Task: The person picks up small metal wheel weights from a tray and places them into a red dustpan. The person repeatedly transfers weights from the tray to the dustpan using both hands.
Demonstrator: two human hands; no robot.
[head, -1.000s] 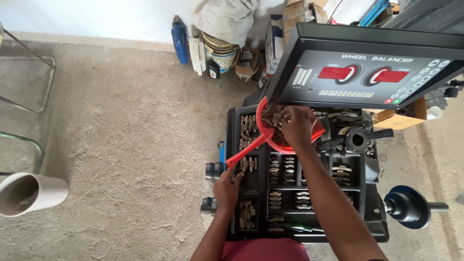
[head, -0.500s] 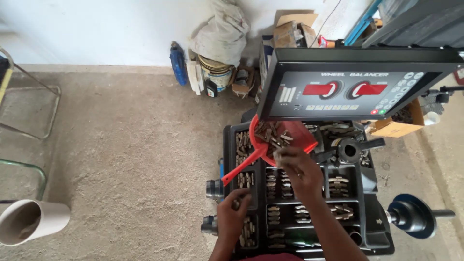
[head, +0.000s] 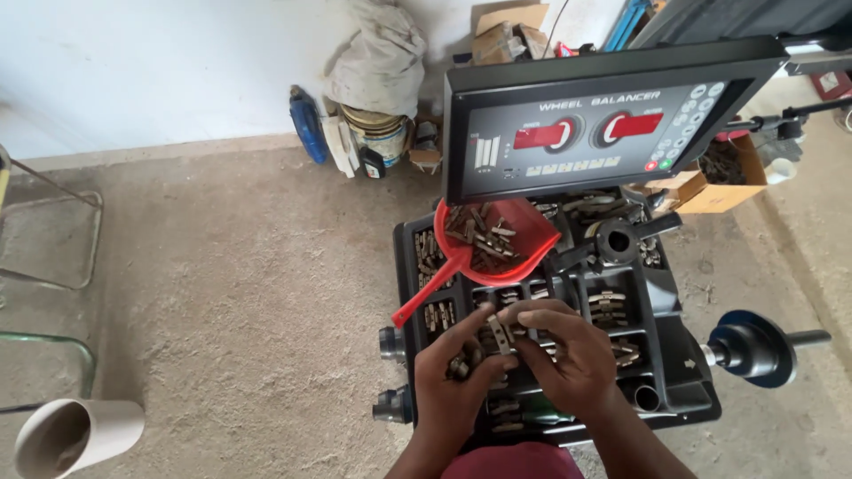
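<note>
Metal wheel weights were the small grey clips pinched between both hands above the black compartment tray that formed the machine's worktop. That tray serves as the landmark for everything else. Over its near middle, the left hand was cupped, fingers curled around several of the weights, while the right hand met it from the tray's right side, thumb and forefinger closed on one clip standing upright between the two hands; the hands were together, touching at the fingertips. More weights lay sorted in the tray's compartments under and around the hands. At the tray's far left corner rested a red scoop, its bowl heaped with more grey clips and its handle slanting down over the tray's left edge. Just beyond the tray's far edge rose the tilted control panel, dark with two red displays. A black cone-shaped fitting lay on the tray's far right part. Off the tray's right side projected a dark blue round flange on a shaft. Left of the tray spread bare concrete floor, with a pale tube lying well apart at the near left. Farther beyond the tray, against the wall, stood a blue canister, a stuffed grey sack and a cardboard box.
</note>
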